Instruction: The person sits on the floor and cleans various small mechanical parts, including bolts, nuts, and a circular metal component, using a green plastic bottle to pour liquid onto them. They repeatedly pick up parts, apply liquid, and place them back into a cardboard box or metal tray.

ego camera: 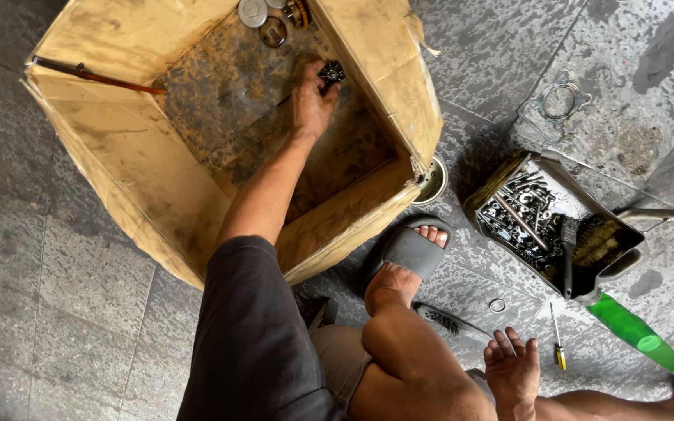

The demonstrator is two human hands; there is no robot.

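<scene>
So your left hand (311, 101) gripped one small black part (331, 73) inside one cardboard box (118, 148); your right hand (511, 362) lay open on the grey stone floor (56, 312).

The cardboard box (118, 148) is tan, its walls smudged brown and its bottom blotched with dark oily stains. A small part (331, 72) inside it looks black with pale glints. The floor (56, 312) is dark grey stone mottled with lighter speckles. The sandal (411, 251) is grey, the bottle (637, 337) bright green, the screwdriver handle (560, 359) yellow, and the tray (555, 226) holds silvery bolts.
</scene>
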